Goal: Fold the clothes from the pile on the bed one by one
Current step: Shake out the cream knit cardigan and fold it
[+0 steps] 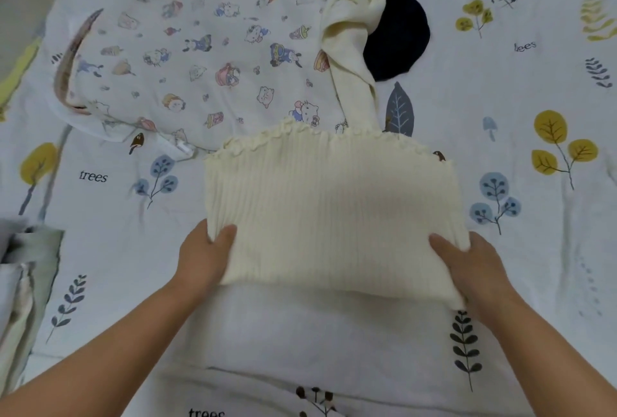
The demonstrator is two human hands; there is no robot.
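Note:
A cream ribbed knit top with a ruffled far hem is held just above the bed in front of me. My left hand grips its near left corner, thumb on top and fingers underneath. My right hand grips the near right corner the same way. A twisted sleeve of the top trails away toward the far side of the bed. Behind it lie a white cartoon-print garment spread out flat and a dark navy piece.
The bed is covered by a white sheet printed with leaves and the word trees. Folded pale green and grey fabric lies at the left edge. A strip of floor shows at the top left.

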